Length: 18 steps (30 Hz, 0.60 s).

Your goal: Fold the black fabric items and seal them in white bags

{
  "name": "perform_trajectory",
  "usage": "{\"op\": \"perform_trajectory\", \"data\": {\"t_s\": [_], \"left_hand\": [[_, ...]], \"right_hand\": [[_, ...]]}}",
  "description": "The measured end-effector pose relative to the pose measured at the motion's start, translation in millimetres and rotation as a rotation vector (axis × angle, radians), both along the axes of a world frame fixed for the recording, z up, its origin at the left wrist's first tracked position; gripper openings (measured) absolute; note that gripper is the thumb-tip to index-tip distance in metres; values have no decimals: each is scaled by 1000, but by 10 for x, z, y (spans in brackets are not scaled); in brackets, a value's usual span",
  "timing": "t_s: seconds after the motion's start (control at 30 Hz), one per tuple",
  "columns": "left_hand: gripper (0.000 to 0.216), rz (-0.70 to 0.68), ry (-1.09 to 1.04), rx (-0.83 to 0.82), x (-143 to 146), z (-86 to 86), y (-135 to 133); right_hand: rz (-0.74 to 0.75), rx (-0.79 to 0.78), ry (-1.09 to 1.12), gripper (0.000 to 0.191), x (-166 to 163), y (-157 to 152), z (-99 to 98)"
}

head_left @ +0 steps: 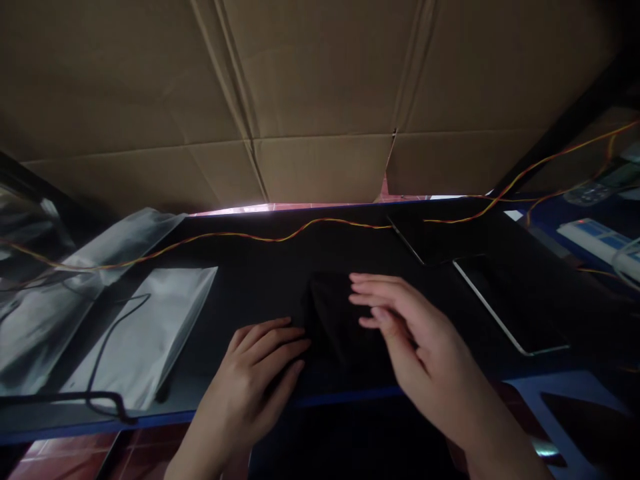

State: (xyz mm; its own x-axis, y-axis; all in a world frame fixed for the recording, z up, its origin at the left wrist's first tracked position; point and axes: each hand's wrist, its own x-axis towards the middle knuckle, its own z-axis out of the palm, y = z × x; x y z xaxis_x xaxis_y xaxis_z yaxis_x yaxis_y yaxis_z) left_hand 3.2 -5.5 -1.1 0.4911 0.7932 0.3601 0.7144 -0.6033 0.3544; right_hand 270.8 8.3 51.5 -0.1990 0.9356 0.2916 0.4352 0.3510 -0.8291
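A soft-looking black item, perhaps folded cloth, lies on the dark table between my two hands; its kind is hard to make out in the dim light. My left hand rests at its left side, fingers stretched out with the tips at its edge. From the right, my right hand reaches over its upper right part, fingers extended and thumb apart from them. Whether those fingertips press on the fabric or hover just above cannot be seen. Neither hand grips anything visible.
Two phones, one black and one with a silver edge, lie at the right. Clear plastic bags and a black cord are at the left. A twisted red-yellow wire crosses the back, before a cardboard sheet.
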Motion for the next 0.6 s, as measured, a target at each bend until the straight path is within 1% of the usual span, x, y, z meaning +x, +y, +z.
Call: {"op": "perform_trajectory", "data": {"t_s": [0.03, 0.1, 0.17, 0.23, 0.33, 0.43, 0.53, 0.6], "left_hand": [[31, -2, -18, -14, 0, 14, -10], [31, 24, -78, -37, 21, 54, -22], [31, 89, -144, -37, 88, 104, -9], [33, 147, -166, -27, 199, 147, 35], [33, 149, -89, -61, 377, 167, 130], [28, 124, -18, -83, 478, 158, 191], [30, 129, -10, -55, 532, 180, 187], [39, 156, -41, 12, 595, 201, 173]], "right_hand": [[-31, 25, -7, 35, 70, 14, -73], [-69, 51, -112, 30, 191, 43, -209], [-42, 63, -242, 29, 235, 63, -316], [13, 91, -331, 29, 198, 77, -377], [60, 168, -454, 31, 83, 98, -371], [92, 225, -552, 34, 16, 115, -270], [72, 275, -534, 46, -14, 136, -190], [65, 270, -505, 54, -46, 160, -214]]}}
